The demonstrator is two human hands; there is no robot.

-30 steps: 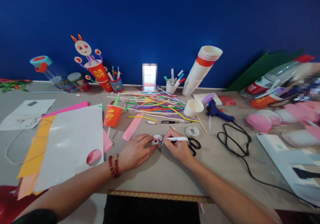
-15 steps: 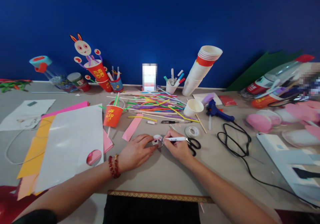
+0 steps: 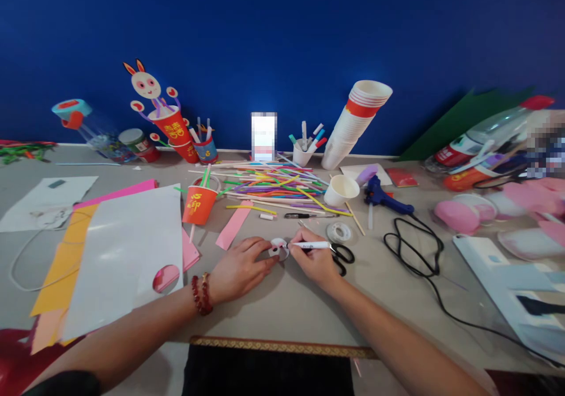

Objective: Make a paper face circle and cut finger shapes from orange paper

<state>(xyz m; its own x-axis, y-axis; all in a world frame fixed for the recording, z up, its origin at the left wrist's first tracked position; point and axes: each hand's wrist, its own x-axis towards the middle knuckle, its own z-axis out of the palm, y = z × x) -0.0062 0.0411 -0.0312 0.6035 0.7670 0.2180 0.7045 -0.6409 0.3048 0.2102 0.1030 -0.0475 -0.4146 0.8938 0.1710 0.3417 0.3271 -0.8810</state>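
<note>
Left hand: While its fingertips are touching the left edge of a small white disc (image 3: 279, 242), the left hand (image 3: 241, 266) is resting low over the table (image 3: 282, 316); whether finger and thumb are pinching the disc or only pressing it down, one cannot tell.
Right hand: The right hand (image 3: 315, 269) is pinching a white marker (image 3: 312, 245) between thumb and fingers; its dark tip is pointing left at the disc, too small to show whether it is touching.
Disc: It is lying on the table between the two hands, showing pink and dark marks.
Scissors: Black-handled scissors (image 3: 334, 251) are lying just beside the right hand, partly hidden behind it.
Tape: A roll of tape (image 3: 339, 232) is lying beyond the scissors.
Pink strip: A pink paper strip (image 3: 233, 229) is lying beyond the left hand, near a white cap (image 3: 266, 216) and a black pen (image 3: 300, 215).
Red cup: A red paper cup (image 3: 200, 206) is standing, tilted in view, between the pink strip and a large white sheet (image 3: 132, 243).
Coloured stems: A heap of coloured stems (image 3: 269, 185) is spreading across the table behind the pen.
</note>
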